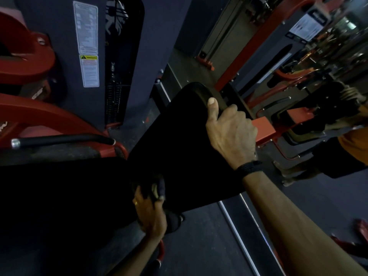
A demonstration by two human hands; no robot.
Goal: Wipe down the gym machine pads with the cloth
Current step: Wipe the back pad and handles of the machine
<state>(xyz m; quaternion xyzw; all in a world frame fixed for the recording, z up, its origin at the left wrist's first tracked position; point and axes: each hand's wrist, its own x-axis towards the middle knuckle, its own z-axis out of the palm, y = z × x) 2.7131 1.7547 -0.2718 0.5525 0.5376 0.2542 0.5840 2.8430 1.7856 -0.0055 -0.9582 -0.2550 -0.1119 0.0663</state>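
The wiping looks under way, though the dark padding shows neither wet streaks nor dust, so how much is done cannot be judged. The right hand (pixel 231 132) grasps the far right edge of the smooth, black, rounded-corner vinyl seat pad (pixel 179 148), thumb on top. The left hand (pixel 151 212) clutches a small, dark, bunched cloth (pixel 159 188) against the pad's near left corner. A second black pad (pixel 59 186) lies left, beside glossy red steel frames (pixel 29 62).

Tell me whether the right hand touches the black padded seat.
Touching: the head view shows the right hand gripping the black padded seat's far edge, thumb on top.
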